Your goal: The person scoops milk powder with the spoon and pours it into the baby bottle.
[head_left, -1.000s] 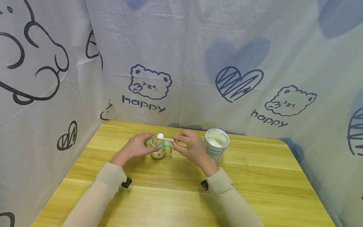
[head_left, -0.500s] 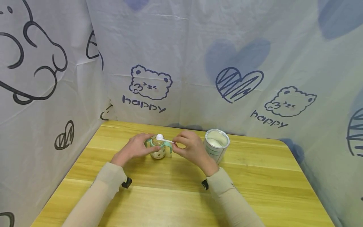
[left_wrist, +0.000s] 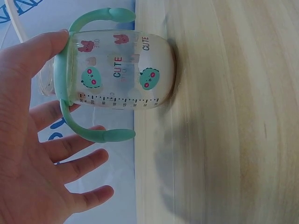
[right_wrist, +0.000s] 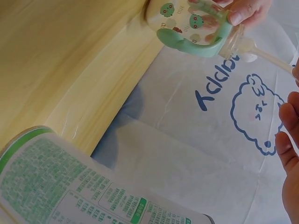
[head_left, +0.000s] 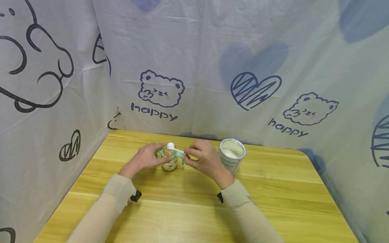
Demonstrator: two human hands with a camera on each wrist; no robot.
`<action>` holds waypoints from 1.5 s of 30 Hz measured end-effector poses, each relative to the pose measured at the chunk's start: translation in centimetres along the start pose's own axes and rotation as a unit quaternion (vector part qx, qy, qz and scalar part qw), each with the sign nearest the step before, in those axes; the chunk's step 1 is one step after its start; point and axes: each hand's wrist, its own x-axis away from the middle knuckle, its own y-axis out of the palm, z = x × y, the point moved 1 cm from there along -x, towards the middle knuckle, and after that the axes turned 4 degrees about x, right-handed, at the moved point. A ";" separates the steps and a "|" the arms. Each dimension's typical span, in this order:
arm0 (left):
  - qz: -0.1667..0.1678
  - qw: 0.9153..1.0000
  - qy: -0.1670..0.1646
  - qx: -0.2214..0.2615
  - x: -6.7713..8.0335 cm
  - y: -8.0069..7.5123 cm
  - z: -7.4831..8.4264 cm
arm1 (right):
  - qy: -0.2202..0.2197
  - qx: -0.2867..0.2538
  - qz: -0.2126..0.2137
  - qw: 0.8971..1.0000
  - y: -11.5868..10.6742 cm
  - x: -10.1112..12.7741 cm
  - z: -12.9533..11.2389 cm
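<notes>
we steady the cup (head_left: 169, 158) with our left hand (head_left: 143, 159) while our right hand (head_left: 205, 158) pinches the scoop (head_left: 174, 147) over its mouth, next needing a careful tip.

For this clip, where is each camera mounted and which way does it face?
Head: worn on the head, looking down at the table; both hands and sleeves show.
Left wrist: beside the left hand, facing the bottle.
Right wrist: low, looking past the tin at the bottle; right fingers at the edge.
All three views share the bottle.
</notes>
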 end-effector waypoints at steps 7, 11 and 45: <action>0.001 1.000 -0.001 0.002 0.0 0.0 -0.1 | -0.023 0.036 -0.013 0.999 0.3 0.2 -0.1; 0.001 1.000 -0.001 0.006 -0.1 0.1 -0.2 | -0.028 0.044 -0.020 0.998 0.3 0.4 -0.1; 0.001 1.000 -0.007 0.007 0.1 0.0 0.0 | 0.554 -0.327 0.045 0.764 -0.9 0.2 0.8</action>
